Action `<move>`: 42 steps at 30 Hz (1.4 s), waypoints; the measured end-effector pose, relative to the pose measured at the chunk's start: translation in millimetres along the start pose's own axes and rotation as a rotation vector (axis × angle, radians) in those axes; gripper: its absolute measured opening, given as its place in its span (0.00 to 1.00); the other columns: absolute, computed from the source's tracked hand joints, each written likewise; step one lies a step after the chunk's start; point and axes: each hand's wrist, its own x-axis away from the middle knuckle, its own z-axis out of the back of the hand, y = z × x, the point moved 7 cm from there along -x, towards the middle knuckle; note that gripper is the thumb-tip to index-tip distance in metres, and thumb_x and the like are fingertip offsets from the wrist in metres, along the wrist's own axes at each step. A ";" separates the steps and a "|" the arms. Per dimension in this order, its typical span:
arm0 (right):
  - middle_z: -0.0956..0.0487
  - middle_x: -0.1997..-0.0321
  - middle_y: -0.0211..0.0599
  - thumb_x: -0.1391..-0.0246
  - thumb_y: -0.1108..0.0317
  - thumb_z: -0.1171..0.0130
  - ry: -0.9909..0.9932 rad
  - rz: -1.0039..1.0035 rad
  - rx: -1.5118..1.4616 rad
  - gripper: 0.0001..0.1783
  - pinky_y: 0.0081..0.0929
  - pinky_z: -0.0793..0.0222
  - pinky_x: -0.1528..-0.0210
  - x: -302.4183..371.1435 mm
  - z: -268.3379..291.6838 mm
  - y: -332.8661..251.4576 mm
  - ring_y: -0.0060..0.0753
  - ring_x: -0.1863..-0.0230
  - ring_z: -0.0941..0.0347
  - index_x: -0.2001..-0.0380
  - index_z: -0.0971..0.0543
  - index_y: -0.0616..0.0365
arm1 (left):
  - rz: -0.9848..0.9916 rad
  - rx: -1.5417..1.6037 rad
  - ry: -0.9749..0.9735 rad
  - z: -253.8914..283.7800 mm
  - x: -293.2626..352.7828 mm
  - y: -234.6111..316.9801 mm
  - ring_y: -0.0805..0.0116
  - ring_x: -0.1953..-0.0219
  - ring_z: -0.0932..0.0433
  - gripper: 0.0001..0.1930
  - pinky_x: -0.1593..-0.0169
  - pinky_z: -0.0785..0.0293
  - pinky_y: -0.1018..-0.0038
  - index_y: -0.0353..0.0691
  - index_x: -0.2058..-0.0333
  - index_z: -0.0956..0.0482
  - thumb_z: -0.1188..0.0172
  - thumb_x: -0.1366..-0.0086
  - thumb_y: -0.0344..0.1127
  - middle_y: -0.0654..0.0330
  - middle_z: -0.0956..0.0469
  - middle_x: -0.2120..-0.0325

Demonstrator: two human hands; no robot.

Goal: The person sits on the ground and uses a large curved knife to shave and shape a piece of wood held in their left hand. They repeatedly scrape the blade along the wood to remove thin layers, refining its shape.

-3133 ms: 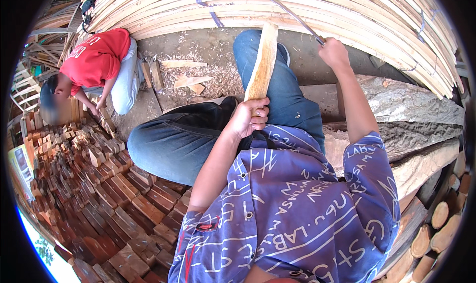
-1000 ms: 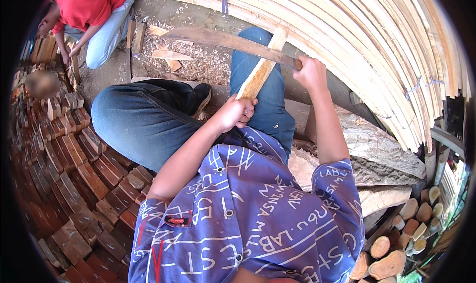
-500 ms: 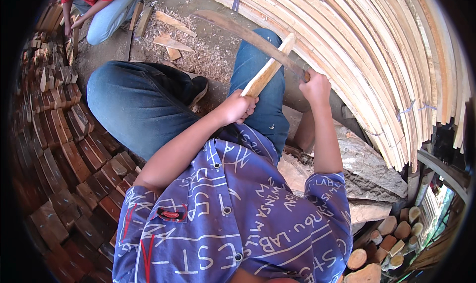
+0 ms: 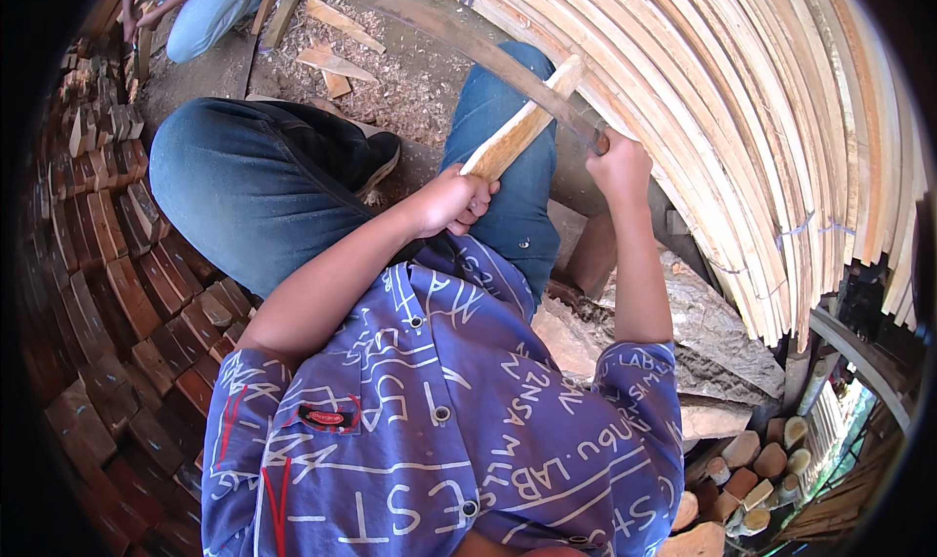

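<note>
My left hand (image 4: 457, 202) is closed around the near end of a pale, roughly shaped wooden stick (image 4: 509, 141), which slants up and to the right over my jeans (image 4: 508, 201). My right hand (image 4: 622, 166) grips the handle of a machete. The long, brown-stained machete blade (image 4: 493, 64) points to the far left and crosses the stick close to its far end. Whether the edge touches the wood I cannot tell. Most of the handle is hidden inside my fist.
Long pale wooden strips (image 4: 683, 118) are stacked on the right. Brown wood blocks (image 4: 127, 293) lie in rows on the left. Shavings (image 4: 400, 79) and flat offcuts (image 4: 337, 64) litter the ground ahead. Another person (image 4: 210, 20) sits at the far left. Cut logs (image 4: 742, 450) lie at lower right.
The view has shifted slightly, so my knees and the other person appear a little higher and further left. Both hands keep their holds, and the machete still crosses the stick near its far end.
</note>
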 end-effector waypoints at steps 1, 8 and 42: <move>0.21 0.78 0.49 0.63 0.64 0.37 0.006 0.007 0.007 0.10 0.44 0.26 0.67 4.0 1.5 -5.7 0.54 0.72 0.22 0.75 0.20 0.54 | 0.005 0.035 -0.015 1.3 -2.1 -6.8 0.82 0.88 0.50 0.06 0.85 0.57 0.79 0.42 0.68 0.34 0.51 0.46 0.27 0.70 0.43 0.86; 0.21 0.81 0.45 0.63 0.64 0.37 0.042 0.195 0.044 0.07 0.40 0.26 0.72 25.6 12.2 -41.7 0.49 0.76 0.21 0.79 0.22 0.53 | 0.009 0.017 -0.007 5.6 -4.7 -14.5 0.81 0.88 0.51 0.07 0.85 0.57 0.79 0.42 0.68 0.33 0.50 0.46 0.26 0.70 0.43 0.86; 0.30 0.86 0.37 0.52 0.62 0.34 0.042 -0.499 -0.796 0.19 0.30 0.36 0.71 89.9 -51.7 21.3 0.26 0.80 0.36 0.82 0.27 0.66 | -0.159 -0.862 0.183 4.5 28.0 28.4 0.72 0.76 0.32 0.26 0.71 0.35 0.74 0.34 0.64 0.31 0.48 0.34 0.57 0.64 0.33 0.80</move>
